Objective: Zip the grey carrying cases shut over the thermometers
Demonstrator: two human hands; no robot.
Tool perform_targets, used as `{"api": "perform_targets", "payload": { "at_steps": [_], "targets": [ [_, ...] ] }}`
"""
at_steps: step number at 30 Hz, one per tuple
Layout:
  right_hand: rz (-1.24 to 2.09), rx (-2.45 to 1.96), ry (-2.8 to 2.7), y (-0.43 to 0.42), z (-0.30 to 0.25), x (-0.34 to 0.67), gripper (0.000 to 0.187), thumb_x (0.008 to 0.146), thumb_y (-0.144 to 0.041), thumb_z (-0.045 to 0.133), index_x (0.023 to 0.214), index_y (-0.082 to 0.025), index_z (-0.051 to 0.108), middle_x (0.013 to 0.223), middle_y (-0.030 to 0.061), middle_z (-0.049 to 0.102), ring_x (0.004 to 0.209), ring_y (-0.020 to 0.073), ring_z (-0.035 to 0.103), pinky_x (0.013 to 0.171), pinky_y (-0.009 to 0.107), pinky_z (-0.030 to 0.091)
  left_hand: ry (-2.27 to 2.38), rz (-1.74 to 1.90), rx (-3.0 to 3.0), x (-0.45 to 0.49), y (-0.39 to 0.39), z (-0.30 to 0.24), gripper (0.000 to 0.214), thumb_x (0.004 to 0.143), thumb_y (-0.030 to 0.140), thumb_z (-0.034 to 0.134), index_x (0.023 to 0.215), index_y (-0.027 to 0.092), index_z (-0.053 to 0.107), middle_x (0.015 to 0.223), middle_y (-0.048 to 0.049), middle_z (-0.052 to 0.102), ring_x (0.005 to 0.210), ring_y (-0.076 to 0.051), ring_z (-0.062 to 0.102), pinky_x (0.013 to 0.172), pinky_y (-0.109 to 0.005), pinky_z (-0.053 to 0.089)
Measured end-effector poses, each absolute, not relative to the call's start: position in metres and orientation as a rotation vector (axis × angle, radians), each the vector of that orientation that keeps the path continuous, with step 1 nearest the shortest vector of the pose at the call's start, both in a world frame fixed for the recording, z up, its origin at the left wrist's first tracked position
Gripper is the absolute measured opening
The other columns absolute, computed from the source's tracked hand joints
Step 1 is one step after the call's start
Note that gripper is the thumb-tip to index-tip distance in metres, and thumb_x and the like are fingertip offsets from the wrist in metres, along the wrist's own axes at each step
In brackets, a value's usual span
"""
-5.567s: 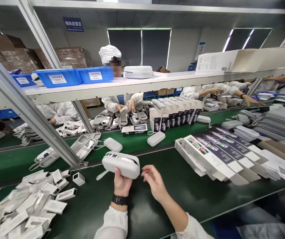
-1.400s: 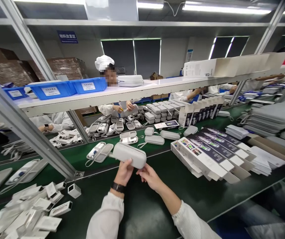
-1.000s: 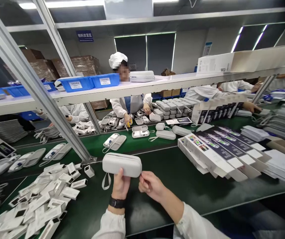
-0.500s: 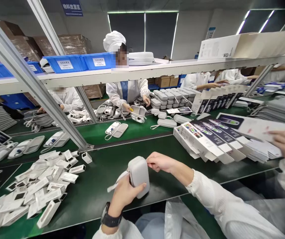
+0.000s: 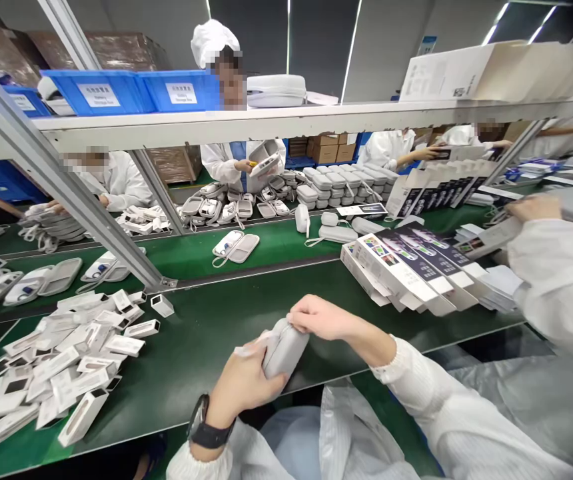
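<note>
A light grey zip case (image 5: 289, 353) is gripped in my left hand (image 5: 246, 380), tilted above the green work surface (image 5: 201, 333). The fingers of that hand wrap round its left side, with the thumb along its lower front. My right hand (image 5: 324, 317) pinches at the case's top edge; the zip pull is hidden by the fingertips. Part of the pale wrist strap (image 5: 251, 348) shows by my left knuckles. To the left lies a heap of small white boxes (image 5: 79, 367).
Printed cartons (image 5: 406, 267) lie on the right, near a co-worker's sleeve (image 5: 546, 267). An open case (image 5: 236, 247) lies beyond the seam. A metal post (image 5: 91, 193) rises at left to a shelf (image 5: 286, 123) with blue bins (image 5: 101, 93). Opposite, a co-worker (image 5: 241, 160) handles another case.
The grey case has turned and tilted in my left hand. My right hand has moved from its right edge onto its top. The right-hand co-worker's arm has moved farther over the table.
</note>
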State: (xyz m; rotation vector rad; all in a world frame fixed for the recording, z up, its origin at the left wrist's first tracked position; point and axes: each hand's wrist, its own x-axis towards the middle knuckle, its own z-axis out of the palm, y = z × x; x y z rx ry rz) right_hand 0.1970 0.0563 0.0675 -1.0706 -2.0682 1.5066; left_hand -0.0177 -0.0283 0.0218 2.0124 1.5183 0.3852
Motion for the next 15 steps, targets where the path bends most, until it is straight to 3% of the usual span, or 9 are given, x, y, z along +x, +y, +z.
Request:
{"api": "perform_targets", "payload": {
  "at_steps": [3,5,10,12,15],
  "targets": [
    [0.836,-1.22,-2.509,0.052,0.07,0.187,0.033,0.087,-0.024,0.05,0.055,-0.017,0.049,0.055,-0.0004,0.049,0.054,0.012,0.039,0.056,0.028,0.024,1.573,0.155,2.163,-0.022,-0.025,0.034,0.053,0.074,0.047,0.069,0.12,0.022,0.062,0.109,-0.0116,0.074,0.099,-0.036,0.068,0.081,-0.041,0.049],
    [0.633,-1.171,-2.67,0.054,0.065,0.183,0.029,0.086,-0.024,0.051,0.058,-0.017,0.053,0.058,0.0015,0.054,0.056,0.0136,0.042,0.058,0.028,0.025,1.531,0.036,2.202,-0.028,-0.018,0.038,0.048,0.068,0.048,0.073,0.108,0.024,0.066,0.092,-0.0083,0.075,0.084,-0.035,0.07,0.069,-0.037,0.047],
    [1.382,-0.916,-2.496,0.072,0.043,0.182,0.04,0.093,-0.028,0.041,0.054,-0.019,0.04,0.048,-0.0042,0.037,0.048,0.0102,0.031,0.052,0.024,0.027,1.359,0.139,2.169,-0.037,-0.003,0.035,0.047,0.059,0.048,0.079,0.101,0.03,0.068,0.088,-0.0035,0.075,0.075,-0.032,0.07,0.06,-0.032,0.041],
    [1.318,-0.94,-2.49,0.073,0.037,0.18,0.038,0.09,-0.025,0.045,0.054,-0.02,0.039,0.049,-0.0039,0.037,0.048,0.0103,0.031,0.052,0.025,0.026,1.403,0.149,2.173,-0.035,0.0,0.029,0.042,0.057,0.047,0.078,0.094,0.029,0.069,0.08,-0.0041,0.073,0.07,-0.033,0.069,0.058,-0.033,0.039],
    [0.919,-0.976,-2.653,0.068,0.034,0.175,0.035,0.084,-0.018,0.054,0.052,-0.019,0.04,0.052,-0.0011,0.044,0.051,0.0115,0.034,0.055,0.028,0.024,1.364,0.125,2.16,-0.034,0.007,0.02,0.035,0.051,0.043,0.081,0.079,0.028,0.068,0.071,-0.0037,0.07,0.063,-0.031,0.067,0.056,-0.033,0.038]
  ]
}}
